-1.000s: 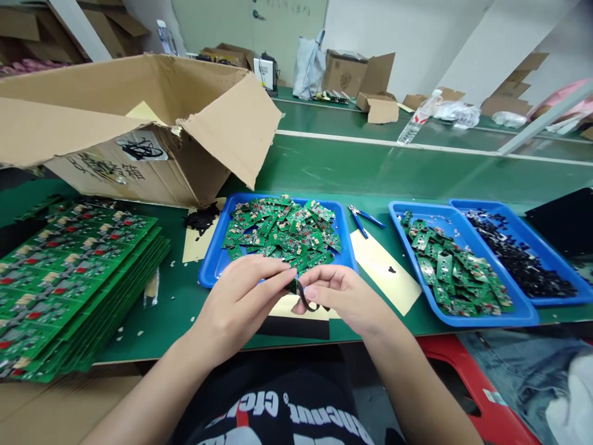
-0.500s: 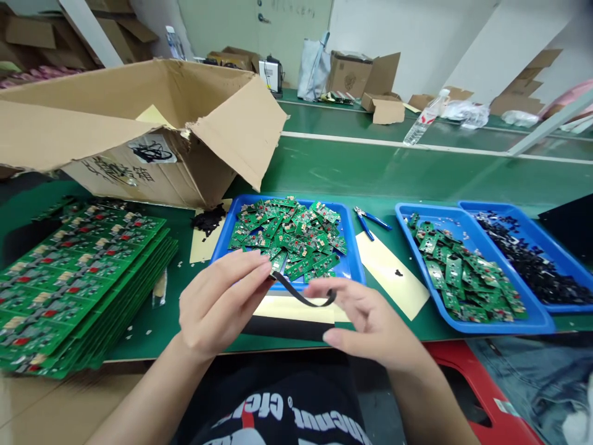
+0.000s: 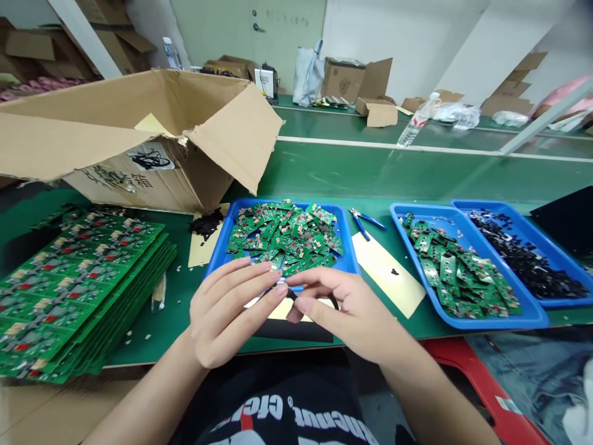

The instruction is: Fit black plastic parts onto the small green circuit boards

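Note:
Both my hands meet in front of the middle blue tray [image 3: 356,262]. My left hand [image 3: 231,309] is closed, with its fingers pressed together near one end of a thin black flexible strip [image 3: 334,301]. My right hand [image 3: 345,309] pinches the strip close to those fingertips, and the rest of it curls behind my right fingers. A small whitish bit shows between the fingertips; its kind is too small to tell. Several small green circuit boards [image 3: 296,235] lie heaped in the tray beyond my hands.
Stacked green board panels [image 3: 83,278] stand at left, before an open cardboard box [image 3: 194,173]. Blue-handled cutters [image 3: 365,221] lie near yellow paper [image 3: 393,278]. Right are a blue tray of boards [image 3: 463,324] and another of black parts [image 3: 532,259]. A black strip lies at the table edge.
My right hand has moved left and closed on the black strip beside my left fingertips. The strip's long visible curve is now mostly hidden behind my fingers. The view has shifted slightly.

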The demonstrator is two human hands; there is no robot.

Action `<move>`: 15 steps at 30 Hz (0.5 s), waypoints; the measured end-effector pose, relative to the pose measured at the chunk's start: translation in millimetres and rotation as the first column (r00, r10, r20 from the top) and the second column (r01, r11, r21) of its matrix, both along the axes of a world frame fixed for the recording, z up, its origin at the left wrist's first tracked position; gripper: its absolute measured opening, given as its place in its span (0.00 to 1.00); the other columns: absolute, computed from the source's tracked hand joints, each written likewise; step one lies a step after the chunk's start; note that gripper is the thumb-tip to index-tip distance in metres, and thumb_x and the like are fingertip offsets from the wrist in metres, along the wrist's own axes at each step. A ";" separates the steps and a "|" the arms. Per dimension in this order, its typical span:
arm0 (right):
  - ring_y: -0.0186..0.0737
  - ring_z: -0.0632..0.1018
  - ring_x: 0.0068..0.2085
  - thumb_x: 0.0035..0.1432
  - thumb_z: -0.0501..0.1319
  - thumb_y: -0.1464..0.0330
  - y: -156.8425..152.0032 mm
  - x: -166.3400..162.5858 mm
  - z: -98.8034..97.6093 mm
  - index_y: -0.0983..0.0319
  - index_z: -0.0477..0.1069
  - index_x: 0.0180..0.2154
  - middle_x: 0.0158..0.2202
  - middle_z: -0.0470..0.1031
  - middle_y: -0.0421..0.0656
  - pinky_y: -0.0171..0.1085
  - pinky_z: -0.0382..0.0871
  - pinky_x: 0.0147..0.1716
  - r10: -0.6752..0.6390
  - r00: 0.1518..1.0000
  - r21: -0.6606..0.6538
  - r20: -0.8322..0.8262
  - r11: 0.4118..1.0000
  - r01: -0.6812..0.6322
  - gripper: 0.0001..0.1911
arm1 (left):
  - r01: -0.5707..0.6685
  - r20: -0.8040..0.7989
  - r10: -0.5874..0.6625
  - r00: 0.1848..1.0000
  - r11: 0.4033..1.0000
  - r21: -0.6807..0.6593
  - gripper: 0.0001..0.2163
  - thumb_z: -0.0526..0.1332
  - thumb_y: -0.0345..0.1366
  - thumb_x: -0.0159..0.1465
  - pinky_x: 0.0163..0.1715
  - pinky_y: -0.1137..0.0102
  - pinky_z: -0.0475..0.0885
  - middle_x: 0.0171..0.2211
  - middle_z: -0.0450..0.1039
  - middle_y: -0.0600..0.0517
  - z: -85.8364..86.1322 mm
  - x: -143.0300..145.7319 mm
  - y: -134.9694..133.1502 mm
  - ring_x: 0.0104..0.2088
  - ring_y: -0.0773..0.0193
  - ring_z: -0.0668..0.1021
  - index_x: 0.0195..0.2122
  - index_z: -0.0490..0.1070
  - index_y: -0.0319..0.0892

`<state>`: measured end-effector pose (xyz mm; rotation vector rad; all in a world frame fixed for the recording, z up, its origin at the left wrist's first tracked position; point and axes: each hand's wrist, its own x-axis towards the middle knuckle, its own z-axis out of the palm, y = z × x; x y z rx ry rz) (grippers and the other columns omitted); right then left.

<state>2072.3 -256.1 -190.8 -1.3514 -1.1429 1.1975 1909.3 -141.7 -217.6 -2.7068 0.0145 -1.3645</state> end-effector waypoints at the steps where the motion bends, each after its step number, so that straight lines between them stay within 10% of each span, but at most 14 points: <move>1: 0.35 0.78 0.31 0.57 0.58 0.67 0.8 -3.6 -4.7 0.61 0.70 0.41 0.28 0.77 0.40 0.35 0.73 0.32 -0.011 0.995 0.005 -0.095 1.000 0.012 0.10 | -0.007 0.014 0.008 1.000 1.000 -0.026 0.12 0.63 0.26 0.55 0.42 0.61 0.76 0.38 0.77 0.46 -2.1 0.2 0.0 0.43 0.58 0.78 0.41 0.71 0.39; 15: 0.30 0.75 0.21 0.49 0.62 0.70 12.2 -2.4 -19.4 0.63 0.69 0.28 0.20 0.74 0.36 0.32 0.72 0.25 -0.074 0.912 -0.036 -0.404 0.997 0.066 0.03 | -0.073 0.058 0.097 0.994 0.939 -0.336 0.17 0.65 0.28 0.55 0.33 0.73 0.78 0.34 0.78 0.48 -11.8 9.2 -11.5 0.33 0.64 0.80 0.47 0.66 0.42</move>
